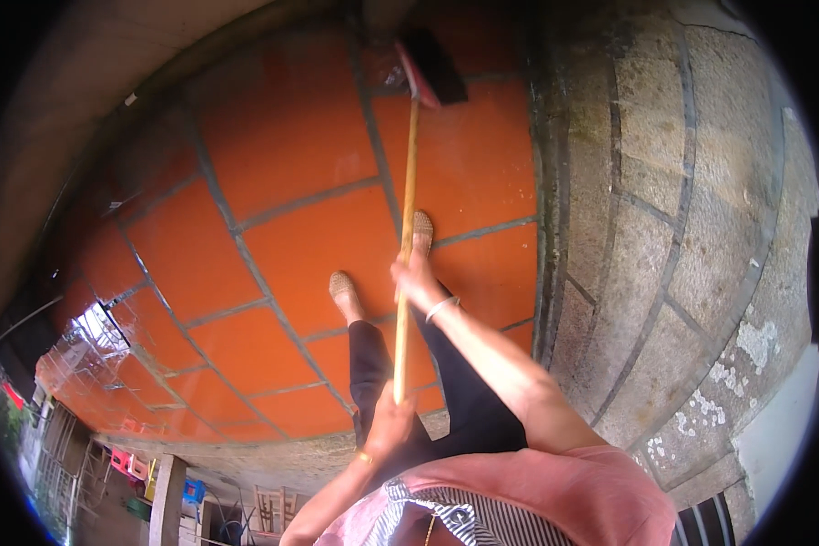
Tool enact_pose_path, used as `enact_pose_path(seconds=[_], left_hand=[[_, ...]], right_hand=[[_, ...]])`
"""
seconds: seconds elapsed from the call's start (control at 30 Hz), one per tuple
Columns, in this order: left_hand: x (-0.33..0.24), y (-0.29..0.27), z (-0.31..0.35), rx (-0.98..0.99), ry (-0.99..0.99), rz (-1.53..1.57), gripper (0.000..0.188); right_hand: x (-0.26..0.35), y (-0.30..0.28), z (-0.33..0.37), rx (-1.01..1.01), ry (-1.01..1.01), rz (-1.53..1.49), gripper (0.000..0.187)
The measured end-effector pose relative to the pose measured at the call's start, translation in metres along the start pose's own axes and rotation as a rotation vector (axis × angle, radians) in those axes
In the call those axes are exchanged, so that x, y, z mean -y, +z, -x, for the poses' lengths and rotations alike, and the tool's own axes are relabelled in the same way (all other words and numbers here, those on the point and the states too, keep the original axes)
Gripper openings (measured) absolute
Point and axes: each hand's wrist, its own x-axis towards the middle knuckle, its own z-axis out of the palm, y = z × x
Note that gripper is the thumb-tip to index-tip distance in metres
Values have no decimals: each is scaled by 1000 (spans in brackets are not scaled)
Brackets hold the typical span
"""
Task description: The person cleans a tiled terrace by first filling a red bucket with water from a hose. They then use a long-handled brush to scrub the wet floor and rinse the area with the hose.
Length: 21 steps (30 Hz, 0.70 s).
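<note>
A broom [410, 173] with a long pale wooden handle stretches ahead of me over the floor. Its pinkish-red head with dark bristles [441, 71] is at the far end, near the top of the view. My right hand [416, 279] is wrapped round the middle of the handle. Lower down, close to my body, my left hand [391, 424] grips the handle's near end. Below the handle, my feet in beige woven shoes [341, 284] stand apart on orange tiles [305, 241].
Wet, shiny tiles [100, 328] reflect light at the left. A stone-block wall [646, 237] runs along the right side, and a brownish wall [73, 100] curves round the far left. Behind me at the lower left are a post [166, 500], coloured stools [136, 467] and a wooden chair [273, 508].
</note>
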Motion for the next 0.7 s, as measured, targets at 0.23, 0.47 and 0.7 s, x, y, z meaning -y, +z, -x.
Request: enact_pose_path(seconds=[0.23, 0.47, 0.7], left_hand=[[34, 19, 23, -43, 212, -169, 15], [-133, 99, -99, 312, 145, 114, 14], [-86, 64, -78, 197, 134, 227, 13]], right_hand=[[14, -23, 47, 61, -30, -205, 17], [103, -137, -127, -206, -101, 69, 5], [68, -65, -110, -139, -23, 250, 21]])
